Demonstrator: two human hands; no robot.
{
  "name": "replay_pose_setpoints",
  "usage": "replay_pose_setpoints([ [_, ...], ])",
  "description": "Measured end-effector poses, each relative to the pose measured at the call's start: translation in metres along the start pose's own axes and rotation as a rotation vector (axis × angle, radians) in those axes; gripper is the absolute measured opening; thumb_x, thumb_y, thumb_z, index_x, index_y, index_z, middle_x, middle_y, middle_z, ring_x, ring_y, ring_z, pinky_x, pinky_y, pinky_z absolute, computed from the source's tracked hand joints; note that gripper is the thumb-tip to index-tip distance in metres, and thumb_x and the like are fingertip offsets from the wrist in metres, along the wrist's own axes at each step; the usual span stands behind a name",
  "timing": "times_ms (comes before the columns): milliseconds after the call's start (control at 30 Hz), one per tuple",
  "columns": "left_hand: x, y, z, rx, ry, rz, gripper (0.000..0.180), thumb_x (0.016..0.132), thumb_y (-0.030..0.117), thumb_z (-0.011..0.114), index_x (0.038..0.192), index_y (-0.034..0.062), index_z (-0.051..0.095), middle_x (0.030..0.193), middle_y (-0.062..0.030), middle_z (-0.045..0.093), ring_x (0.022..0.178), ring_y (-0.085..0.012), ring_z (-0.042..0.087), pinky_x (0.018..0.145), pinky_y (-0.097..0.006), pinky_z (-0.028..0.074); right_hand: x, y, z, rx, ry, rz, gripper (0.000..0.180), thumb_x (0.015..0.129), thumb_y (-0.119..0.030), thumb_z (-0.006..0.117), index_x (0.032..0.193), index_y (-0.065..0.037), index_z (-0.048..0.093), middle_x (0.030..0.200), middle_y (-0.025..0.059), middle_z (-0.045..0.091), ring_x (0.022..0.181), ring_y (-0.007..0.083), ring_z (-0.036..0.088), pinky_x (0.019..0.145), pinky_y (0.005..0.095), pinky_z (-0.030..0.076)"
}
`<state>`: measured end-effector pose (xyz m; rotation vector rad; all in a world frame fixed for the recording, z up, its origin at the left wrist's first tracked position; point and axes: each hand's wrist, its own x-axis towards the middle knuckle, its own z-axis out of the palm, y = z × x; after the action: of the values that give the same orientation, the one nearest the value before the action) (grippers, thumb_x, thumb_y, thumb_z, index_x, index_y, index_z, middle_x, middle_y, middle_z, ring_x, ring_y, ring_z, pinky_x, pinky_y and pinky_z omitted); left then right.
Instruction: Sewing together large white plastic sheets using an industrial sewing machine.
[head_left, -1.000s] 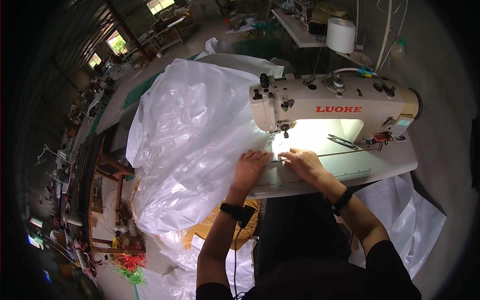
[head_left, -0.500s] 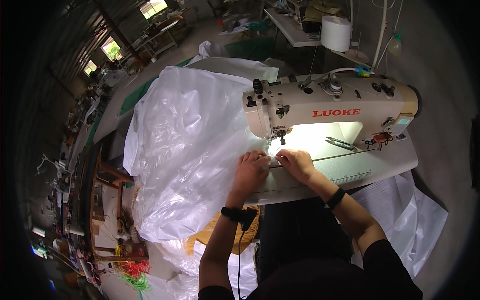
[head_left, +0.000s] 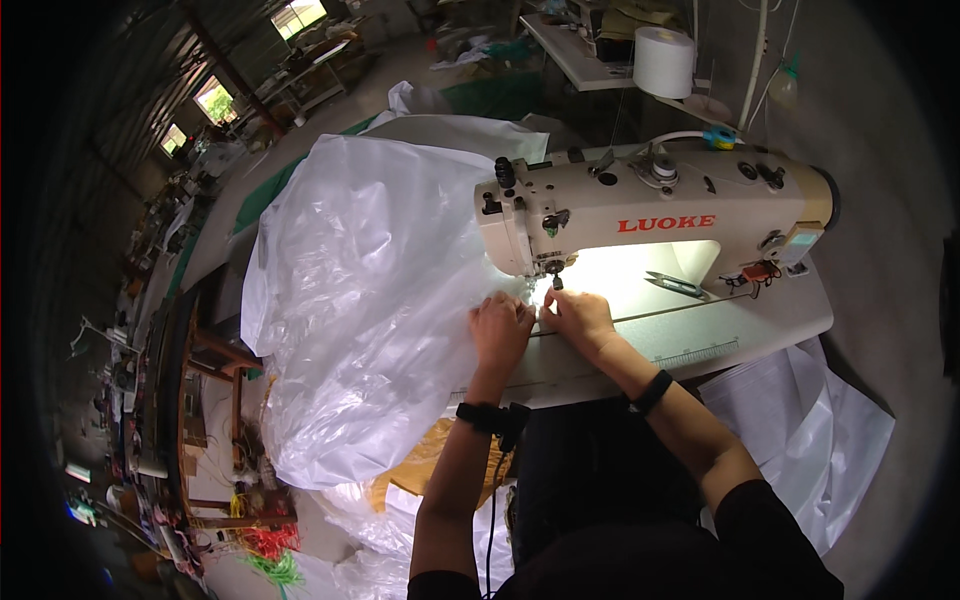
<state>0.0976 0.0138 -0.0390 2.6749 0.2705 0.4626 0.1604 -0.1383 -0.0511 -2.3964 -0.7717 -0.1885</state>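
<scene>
Workshop bench: clear plastic sheet (head_left: 360, 310) heaped left of cream sewing machine (head_left: 650, 215). Left hand (head_left: 500, 330) and right hand (head_left: 578, 315) press its edge flat under needle, fingers curled, narrow

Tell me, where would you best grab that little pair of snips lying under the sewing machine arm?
Probably by the middle of their handles, coming from the front, the person's side. The snips lie flat on the lit bed with the sewing machine arm overhead, so a straight-down reach looks blocked. The right hand is nearer than the left hand.
</scene>
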Motion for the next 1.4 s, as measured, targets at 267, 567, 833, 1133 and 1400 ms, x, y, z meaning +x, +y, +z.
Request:
replay_pose_setpoints([
  [267,-0.004,-0.006,-0.002,-0.209,0.103,0.157,0.020,0.081,0.029,0.070,0.085,0.0103,0.070,0.091,-0.0034,0.066,0.093,-0.0228,0.062,0.086,-0.040,0.038,0.000,0.007,-0.008,0.155,-0.063,-0.074,0.015,0.089,-0.030,0.061,0.089,-0.016,0.068,0.076,0.0088,0.069,0.073,0.0293,0.068,0.067,0.0414,0.053],
  [567,0.007,-0.002,-0.001,-0.104,-0.024,0.034,0.020,0.079,0.027,0.071,0.084,0.0085,0.069,0.089,-0.0039,0.067,0.084,-0.0231,0.065,0.082,-0.039,0.041,-0.014,0.003,-0.011,-0.012,0.036,-0.217,0.015,0.088,-0.022,0.063,0.100,-0.015,0.068,0.084,0.0068,0.067,0.074,0.0263,0.068,0.065,0.0371,0.053],
  [833,0.002,-0.015,-0.008,-0.296,0.122,0.313,0.007,0.080,0.006,0.070,0.086,0.0039,0.070,0.092,-0.0089,0.067,0.085,-0.0293,0.063,0.079,-0.039,0.049,-0.023,0.008,-0.014,-0.130,0.036,-0.334,0.015,0.087,-0.017,0.058,0.099,-0.014,0.067,0.082,0.0062,0.061,0.075,0.0252,0.065,0.065,0.0376,0.052],
  [1133,0.025,-0.017,-0.003,-0.189,0.094,0.296,0.017,0.083,0.001,0.062,0.094,0.0069,0.074,0.101,-0.0097,0.069,0.098,-0.0312,0.062,0.087,-0.040,0.050,0.002,0.003,-0.008,-0.160,-0.054,-0.207,0.014,0.090,-0.016,0.055,0.097,-0.011,0.066,0.082,0.0087,0.068,0.076,0.0265,0.069,0.063,0.0382,0.054],
  [1400,0.024,-0.008,-0.022,-0.099,-0.028,0.314,0.027,0.084,0.001,0.060,0.108,0.0081,0.070,0.115,-0.0116,0.066,0.105,-0.0320,0.060,0.095,-0.040,0.049,0.002,0.010,-0.013,-0.016,-0.014,-0.205,0.025,0.091,-0.019,0.059,0.114,-0.012,0.067,0.081,0.0126,0.070,0.074,0.0310,0.069,0.065,0.0408,0.054],
])
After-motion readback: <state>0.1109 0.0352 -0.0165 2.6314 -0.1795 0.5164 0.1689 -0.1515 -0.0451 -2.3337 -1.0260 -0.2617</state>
